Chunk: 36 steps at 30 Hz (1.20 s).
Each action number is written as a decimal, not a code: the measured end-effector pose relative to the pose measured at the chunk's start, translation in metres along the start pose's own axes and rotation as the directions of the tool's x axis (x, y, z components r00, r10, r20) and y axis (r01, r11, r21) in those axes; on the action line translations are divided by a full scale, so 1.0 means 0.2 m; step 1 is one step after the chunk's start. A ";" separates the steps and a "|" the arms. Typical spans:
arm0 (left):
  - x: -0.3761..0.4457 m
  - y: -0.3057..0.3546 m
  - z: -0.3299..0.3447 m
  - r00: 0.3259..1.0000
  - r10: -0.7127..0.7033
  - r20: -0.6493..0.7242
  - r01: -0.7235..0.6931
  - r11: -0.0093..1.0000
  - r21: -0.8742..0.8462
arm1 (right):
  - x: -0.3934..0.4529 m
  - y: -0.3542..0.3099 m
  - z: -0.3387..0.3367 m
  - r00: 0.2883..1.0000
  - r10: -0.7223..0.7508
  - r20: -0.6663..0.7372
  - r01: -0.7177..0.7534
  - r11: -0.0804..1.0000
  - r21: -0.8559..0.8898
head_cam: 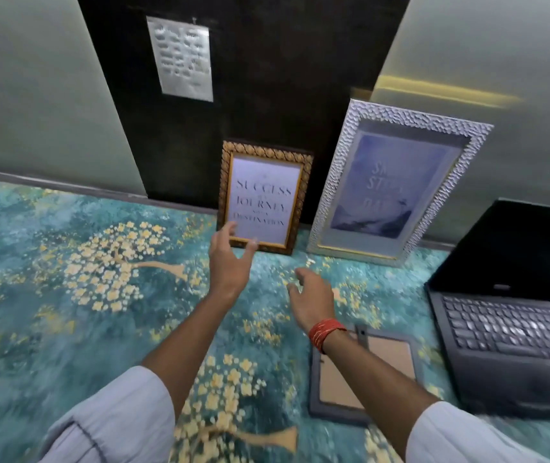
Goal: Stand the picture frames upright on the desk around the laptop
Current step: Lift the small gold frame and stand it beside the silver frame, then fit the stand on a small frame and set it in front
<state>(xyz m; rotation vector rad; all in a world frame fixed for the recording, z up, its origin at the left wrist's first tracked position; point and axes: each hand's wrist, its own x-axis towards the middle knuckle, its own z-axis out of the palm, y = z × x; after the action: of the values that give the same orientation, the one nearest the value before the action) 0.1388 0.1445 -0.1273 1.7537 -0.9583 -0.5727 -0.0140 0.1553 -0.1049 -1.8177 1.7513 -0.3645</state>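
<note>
A small gold-and-brown picture frame (264, 198) with a text print stands upright against the dark wall panel. To its right a larger silver textured frame (397, 182) leans upright against the wall. A third grey frame (363, 372) lies face down on the desk, partly under my right forearm. The open black laptop (514, 315) sits at the right. My left hand (230, 259) is open, its fingertips at the gold frame's lower left corner. My right hand (312, 295) hovers open over the desk, apart from all frames.
The desk (66, 262) is covered in a teal surface with gold tree patterns. A silver plaque (182, 58) hangs on the dark wall panel (267, 78). Pale green wall runs along the back on both sides.
</note>
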 end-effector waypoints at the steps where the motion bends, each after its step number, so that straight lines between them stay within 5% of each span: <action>1: -0.11 0.00 0.01 0.994 0.033 0.106 -0.038 0.998 0.051 | -0.08 0.08 -0.04 0.999 -0.006 0.037 0.006 1.000 -0.012; 3: -0.29 0.01 0.03 0.940 0.005 0.341 -0.052 0.990 0.131 | -0.18 0.21 -0.12 0.997 -0.009 0.071 0.013 0.998 -0.054; 6: -0.54 0.05 0.13 0.710 -0.037 0.703 -0.169 0.960 0.221 | -0.27 0.41 -0.22 0.997 0.057 0.052 -0.050 0.991 -0.126; 9: -0.69 0.05 0.27 0.555 -0.031 0.831 -0.410 0.860 0.305 | -0.26 0.57 -0.26 0.979 0.204 0.021 -0.197 0.964 -0.180; 12: -0.80 0.04 0.35 0.495 -0.070 0.866 -0.669 0.605 0.432 | -0.23 0.67 -0.26 0.978 0.204 0.051 -0.190 0.962 -0.194; 21: -0.86 0.08 0.38 0.544 -0.228 0.807 -0.681 0.442 0.584 | -0.26 0.76 -0.32 0.994 0.078 0.071 -0.081 0.996 0.039; 25: -0.86 0.08 0.36 0.511 -0.160 0.845 -0.729 0.439 0.524 | -0.24 0.78 -0.37 0.990 0.076 0.120 -0.081 0.996 0.040; 29: -0.83 0.10 0.27 0.482 0.069 0.874 -0.733 0.578 0.358 | -0.12 0.77 -0.47 0.971 0.157 0.181 -0.175 0.981 0.089; 33: -0.75 0.17 0.19 0.599 0.468 0.650 -0.701 0.698 0.144 | -0.02 0.74 -0.58 0.893 0.177 0.413 -0.339 0.869 0.360; 36: -0.68 0.28 0.18 0.758 0.478 0.444 -0.537 0.843 0.009 | 0.02 0.70 -0.65 0.840 0.146 0.523 -0.387 0.836 0.389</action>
<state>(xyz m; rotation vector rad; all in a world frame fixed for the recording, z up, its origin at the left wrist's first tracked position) 0.0156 0.2266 -0.0970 1.4025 -1.7576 -0.5449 -0.2025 0.1277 -0.0842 -1.1471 1.3848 -0.1871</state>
